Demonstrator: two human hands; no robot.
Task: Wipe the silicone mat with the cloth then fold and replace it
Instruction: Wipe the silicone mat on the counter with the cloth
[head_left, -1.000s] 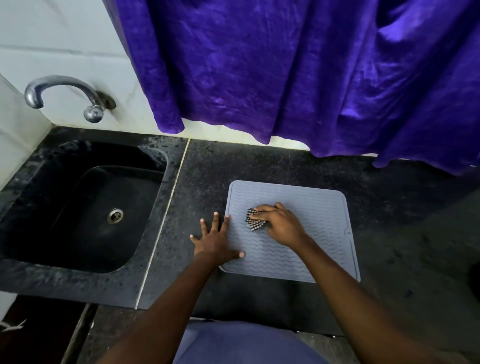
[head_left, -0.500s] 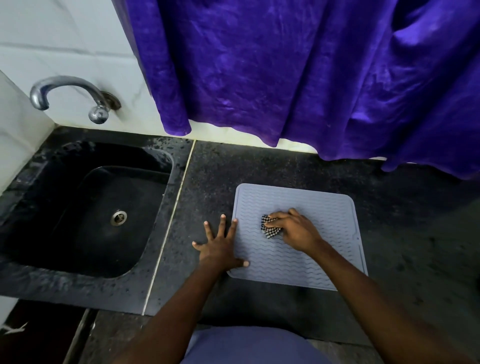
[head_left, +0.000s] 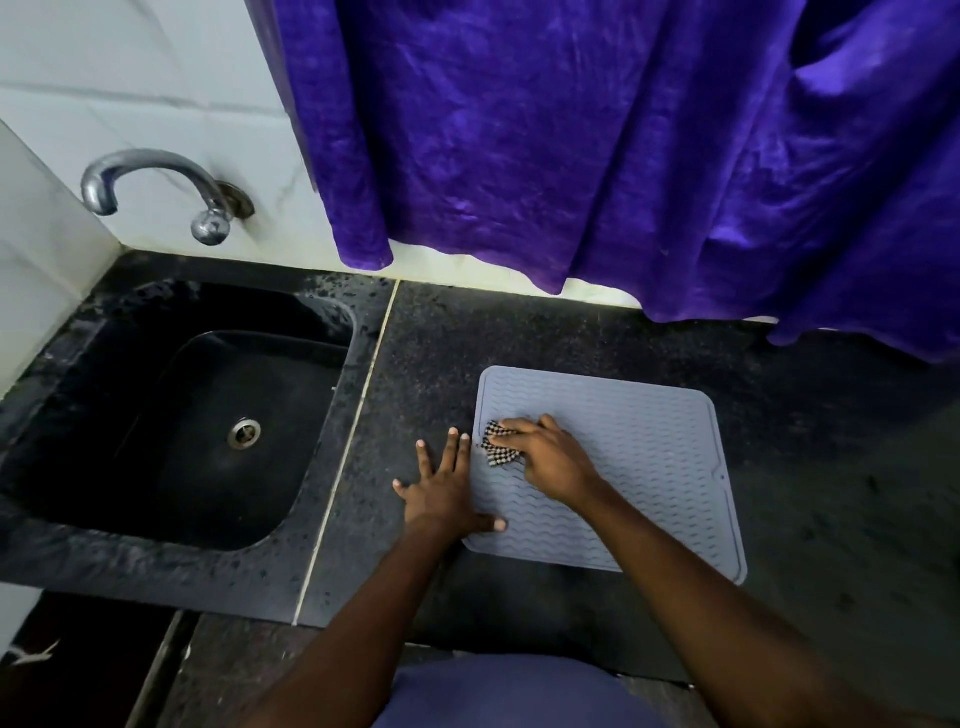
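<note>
A grey silicone mat with wavy ridges lies flat on the dark stone counter. My right hand holds a small black-and-white checked cloth, bunched under its fingers, against the mat near its left edge. My left hand lies flat with fingers spread on the counter beside the mat's left edge. Its thumb rests on the mat's near-left part.
A black sink with a metal drain sits left of the counter seam, under a chrome tap on the white tiled wall. A purple curtain hangs over the counter's back edge.
My right hand has slid the cloth leftward on the mat, closer to its left edge. My left hand keeps its place at the mat's left side.
</note>
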